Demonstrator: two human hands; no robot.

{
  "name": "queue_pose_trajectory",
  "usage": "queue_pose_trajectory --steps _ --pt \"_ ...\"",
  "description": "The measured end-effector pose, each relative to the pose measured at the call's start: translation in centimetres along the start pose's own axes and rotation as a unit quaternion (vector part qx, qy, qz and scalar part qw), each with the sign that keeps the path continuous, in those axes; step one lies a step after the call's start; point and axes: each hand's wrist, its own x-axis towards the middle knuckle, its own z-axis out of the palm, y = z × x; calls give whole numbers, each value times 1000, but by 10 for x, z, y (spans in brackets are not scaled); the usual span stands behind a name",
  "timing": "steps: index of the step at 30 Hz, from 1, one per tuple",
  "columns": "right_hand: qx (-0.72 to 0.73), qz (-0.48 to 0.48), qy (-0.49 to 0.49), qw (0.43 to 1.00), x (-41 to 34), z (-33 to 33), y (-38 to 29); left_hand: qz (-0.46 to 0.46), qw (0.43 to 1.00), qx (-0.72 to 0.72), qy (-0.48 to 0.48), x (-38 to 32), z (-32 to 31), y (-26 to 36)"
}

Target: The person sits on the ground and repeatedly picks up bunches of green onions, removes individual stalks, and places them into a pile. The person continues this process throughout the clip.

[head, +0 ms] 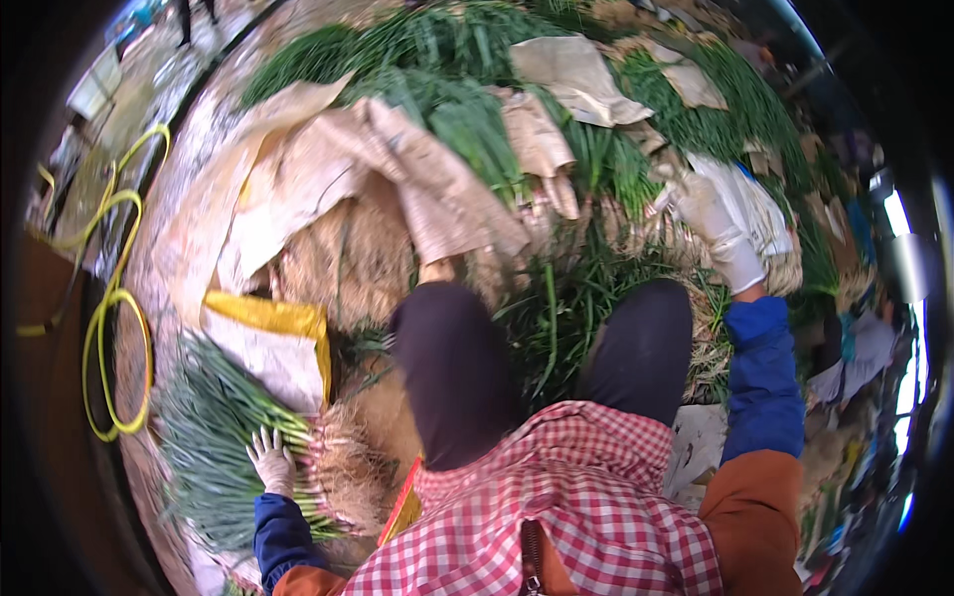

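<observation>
My left hand [272, 460], in a pale glove, lies flat with fingers spread on a pile of green onions [216, 439]. Their pinkish stem bases and tangled tan roots [354, 465] point toward me. Stretched out to the far right, my right hand [693, 197] wears a whitish glove and is blurred. It is close to the stem ends of more green onions [630, 175] and a white sack [745, 201]. Whether its fingers hold anything cannot be made out. Loose green leaves [555, 320] litter the ground between my knees.
Beige woven sacks [447, 179] drape over root-ends of bundled onions [346, 253] ahead. A white sack with yellow edging [264, 346] lies above my left hand. A yellow hose [93, 350] coils at the left. Part of a person [195, 18] stands at the far upper left.
</observation>
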Motion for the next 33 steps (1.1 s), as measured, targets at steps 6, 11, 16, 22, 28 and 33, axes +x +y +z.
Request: queue_pose_trajectory --steps 6,11,16,22,28,33 --pt "-119 58 -44 990 16 26 261 0 980 -158 124 96 -121 92" --pt "105 94 -316 938 -106 182 327 197 774 -587 134 68 -360 306" --pt "363 63 -244 897 31 131 298 237 679 -692 55 -15 -421 504" --pt "393 215 -5 894 171 101 305 216 591 -755 -184 26 -313 636" --pt "103 25 -3 994 57 144 211 136 682 -711 -106 52 -293 663" --pt "366 75 61 926 41 144 253 72 409 -839 -351 63 -262 671"
